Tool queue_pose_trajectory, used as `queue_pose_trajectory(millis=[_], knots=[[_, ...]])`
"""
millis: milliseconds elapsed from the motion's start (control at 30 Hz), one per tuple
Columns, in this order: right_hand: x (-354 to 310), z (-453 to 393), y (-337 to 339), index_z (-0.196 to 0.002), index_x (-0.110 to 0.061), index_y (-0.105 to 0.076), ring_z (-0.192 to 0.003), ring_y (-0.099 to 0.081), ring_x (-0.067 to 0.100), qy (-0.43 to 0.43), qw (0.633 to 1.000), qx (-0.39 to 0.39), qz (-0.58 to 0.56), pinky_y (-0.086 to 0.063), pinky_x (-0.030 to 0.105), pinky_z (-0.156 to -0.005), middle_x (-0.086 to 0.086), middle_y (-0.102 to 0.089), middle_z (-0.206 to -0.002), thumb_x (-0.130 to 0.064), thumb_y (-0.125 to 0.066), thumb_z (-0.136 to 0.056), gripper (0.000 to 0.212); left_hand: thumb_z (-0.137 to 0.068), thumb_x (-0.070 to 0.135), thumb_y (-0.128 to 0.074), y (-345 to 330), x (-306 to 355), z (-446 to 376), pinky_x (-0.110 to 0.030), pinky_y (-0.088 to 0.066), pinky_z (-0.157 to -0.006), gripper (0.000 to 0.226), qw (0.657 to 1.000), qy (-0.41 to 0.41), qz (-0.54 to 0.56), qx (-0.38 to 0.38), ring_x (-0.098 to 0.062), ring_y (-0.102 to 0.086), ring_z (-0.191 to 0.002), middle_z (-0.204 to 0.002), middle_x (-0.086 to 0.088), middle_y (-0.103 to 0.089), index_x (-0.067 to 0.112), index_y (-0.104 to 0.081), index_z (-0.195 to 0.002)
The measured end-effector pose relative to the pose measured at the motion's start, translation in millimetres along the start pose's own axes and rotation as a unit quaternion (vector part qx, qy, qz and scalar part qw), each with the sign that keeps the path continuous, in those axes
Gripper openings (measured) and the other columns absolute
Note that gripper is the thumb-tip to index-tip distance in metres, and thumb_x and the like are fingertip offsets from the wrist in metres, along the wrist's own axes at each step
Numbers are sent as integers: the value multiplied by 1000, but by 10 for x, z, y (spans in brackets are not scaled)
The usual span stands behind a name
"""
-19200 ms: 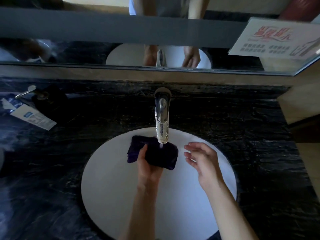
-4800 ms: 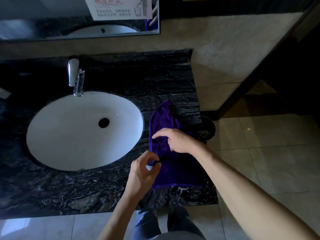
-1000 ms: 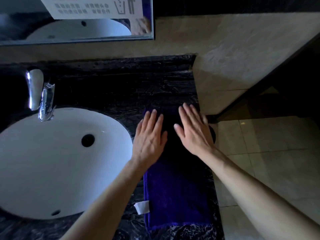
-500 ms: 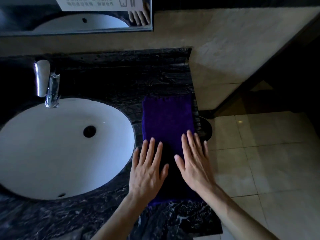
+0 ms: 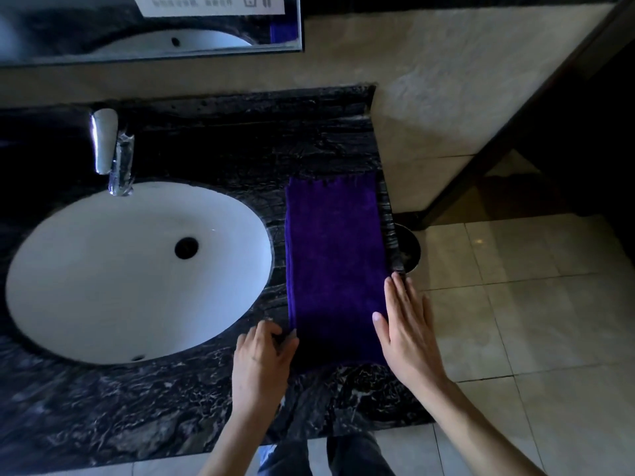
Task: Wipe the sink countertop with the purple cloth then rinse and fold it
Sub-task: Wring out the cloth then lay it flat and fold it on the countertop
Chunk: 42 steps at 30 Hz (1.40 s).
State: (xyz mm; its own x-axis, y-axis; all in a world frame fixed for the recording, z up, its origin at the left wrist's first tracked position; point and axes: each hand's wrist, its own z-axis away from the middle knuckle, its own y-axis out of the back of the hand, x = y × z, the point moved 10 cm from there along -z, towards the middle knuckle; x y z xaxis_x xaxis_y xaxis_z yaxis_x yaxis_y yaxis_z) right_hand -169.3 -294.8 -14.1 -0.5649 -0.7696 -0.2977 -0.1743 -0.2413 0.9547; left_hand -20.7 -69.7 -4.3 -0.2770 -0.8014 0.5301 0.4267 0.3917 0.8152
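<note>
The purple cloth (image 5: 336, 255) lies flat as a long folded strip on the black marble countertop (image 5: 137, 407), just right of the white sink basin (image 5: 103, 286). My left hand (image 5: 263, 359) is at the strip's near left corner, its fingers curled and pinching that edge. My right hand (image 5: 407, 331) lies flat with straight fingers along the strip's near right edge, at the counter's right end.
A chrome faucet (image 5: 110, 149) stands behind the basin, no water visible. A mirror (image 5: 137, 36) with a paper sign hangs above. A small round bin (image 5: 409, 249) sits on the tiled floor beside the counter's right end. The counter's front edge is close to my legs.
Both hands slid toward me along the cloth and then apart to its two edges. The left hand went from flat to curled on the near left corner.
</note>
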Motion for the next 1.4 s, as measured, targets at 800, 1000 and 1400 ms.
queue_pose_trajectory(millis=[800, 1000, 1400], knots=[[-499, -359, -93, -161, -17, -24, -158, -14, 25, 94, 994, -47, 44, -22, 55, -123, 2, -17, -170, -51, -32, -105, 66, -96, 37, -52, -115, 947, -230, -51, -33, -116, 59, 967, -219, -123, 37, -31, -26, -151, -163, -13, -31, 17, -43, -150], [-357, -308, 7, -160, -18, -28, -156, -20, 20, 136, 989, -43, 33, -22, 54, -124, 1, -24, -169, -50, -35, -107, 63, -103, 58, -29, -303, 658, -307, -50, -23, -119, 67, 948, -254, -190, -20, -26, -13, -155, -168, -8, -17, 22, -22, -160], [-81, -2685, 584, -132, -4, -58, -112, -59, 32, -32, 992, -12, -119, -47, 38, -87, 14, -56, -130, -6, -54, -101, 31, -82, 11, -77, 331, 1030, -2750, -44, -53, -88, 46, 996, -87, 13, -32, -35, -63, -102, -111, -16, -62, 13, -64, -126]])
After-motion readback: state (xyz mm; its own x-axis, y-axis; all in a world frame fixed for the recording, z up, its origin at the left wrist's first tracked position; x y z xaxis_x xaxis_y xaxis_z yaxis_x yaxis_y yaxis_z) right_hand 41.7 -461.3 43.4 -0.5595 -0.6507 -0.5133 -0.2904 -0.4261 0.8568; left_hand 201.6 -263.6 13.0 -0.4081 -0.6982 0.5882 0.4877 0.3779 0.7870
